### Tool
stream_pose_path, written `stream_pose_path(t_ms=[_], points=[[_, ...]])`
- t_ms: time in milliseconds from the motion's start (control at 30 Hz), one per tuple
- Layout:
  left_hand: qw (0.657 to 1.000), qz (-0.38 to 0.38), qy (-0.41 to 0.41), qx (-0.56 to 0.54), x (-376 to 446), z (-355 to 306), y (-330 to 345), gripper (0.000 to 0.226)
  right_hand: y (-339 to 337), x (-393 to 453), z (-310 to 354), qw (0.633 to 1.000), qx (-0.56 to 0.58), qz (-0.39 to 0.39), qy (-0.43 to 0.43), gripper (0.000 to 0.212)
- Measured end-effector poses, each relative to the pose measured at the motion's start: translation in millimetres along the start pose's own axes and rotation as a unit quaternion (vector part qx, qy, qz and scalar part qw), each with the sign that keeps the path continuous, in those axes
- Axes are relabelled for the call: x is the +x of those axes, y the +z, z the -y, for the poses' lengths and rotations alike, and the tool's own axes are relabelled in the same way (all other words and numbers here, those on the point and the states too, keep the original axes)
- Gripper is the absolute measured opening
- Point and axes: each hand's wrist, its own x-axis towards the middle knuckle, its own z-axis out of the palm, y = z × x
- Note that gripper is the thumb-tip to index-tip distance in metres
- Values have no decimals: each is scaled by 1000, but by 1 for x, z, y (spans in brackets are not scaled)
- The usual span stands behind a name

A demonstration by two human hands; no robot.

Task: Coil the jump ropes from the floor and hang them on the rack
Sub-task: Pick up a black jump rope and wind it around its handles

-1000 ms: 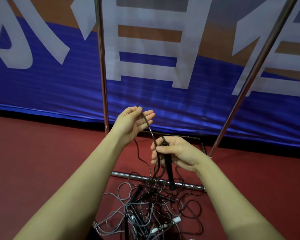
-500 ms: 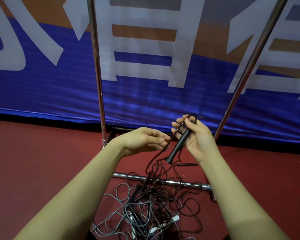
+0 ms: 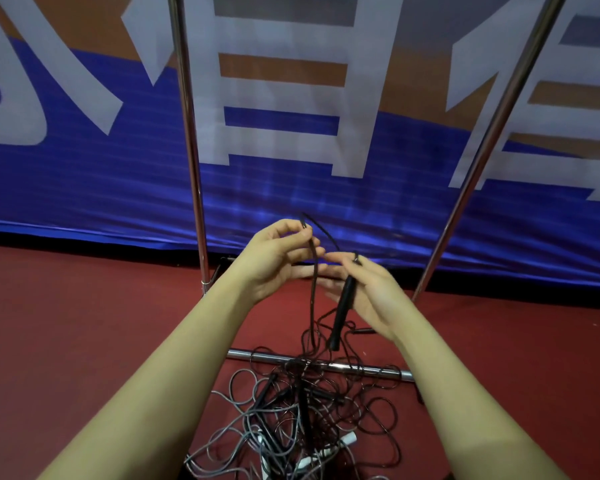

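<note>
Left hand [image 3: 278, 261] raised, pinching a thin black rope cord [image 3: 313, 289] – right hand [image 3: 368, 292] beside it grips the slim black plastic handle [image 3: 342, 311]; cord trails down to tangled ropes [image 3: 298, 417] on the red floor [image 3: 84, 323]

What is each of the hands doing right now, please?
Left hand: pinching the black rope.
Right hand: holding the rope's black handle.

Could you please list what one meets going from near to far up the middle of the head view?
Tangled rope pile → rack's floor bar → black handle held by the right hand → blue banner.
</note>
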Motion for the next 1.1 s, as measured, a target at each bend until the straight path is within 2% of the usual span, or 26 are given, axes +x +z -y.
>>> stream_pose_path(t_ms=[100, 167, 233, 300, 400, 500, 600, 700, 767, 867, 933, 1100], points=[[997, -44, 26, -49, 3, -2, 1, 20, 3, -3, -9, 994, -72, 57, 58, 20], [993, -84, 49, -73, 6, -3, -1, 20, 3, -8, -10, 982, -107, 129, 87, 20], [987, -121, 71, -82, 9, -5, -6, 20, 5, -12, -9, 970, -122, 188, 98, 20], [982, -153, 83, -75, 11, -6, -11, 20, 6, -15, -7, 967, -115, 209, 89, 16], [982, -173, 50, -50, 11, -5, -16, 16, 7, -13, -4, 977, -96, 183, 46, 10], [989, -134, -62, 32, 8, -4, -14, 23, 9, -10, 4, 993, -16, 119, -4, 8], [975, -26, -135, 177, 2, 4, -13, 31, 8, -7, 13, 994, 72, 54, -56, 5], [951, 108, -116, 266, -5, 15, -10, 22, 5, -6, 20, 987, 127, 0, -98, 17], [937, 146, -92, 304, -6, 19, -8, 19, 2, -8, 23, 984, 141, -20, -111, 19], [929, 152, -63, 331, -5, 18, -8, 14, 0, -9, 21, 981, 154, -38, -112, 19], [930, 130, -61, 338, -4, 17, -9, 12, -1, -7, 19, 979, 160, -47, -113, 20], [969, 45, -37, 238, -2, 11, -10, 13, -6, 3, 11, 986, 116, -59, -106, 22]])
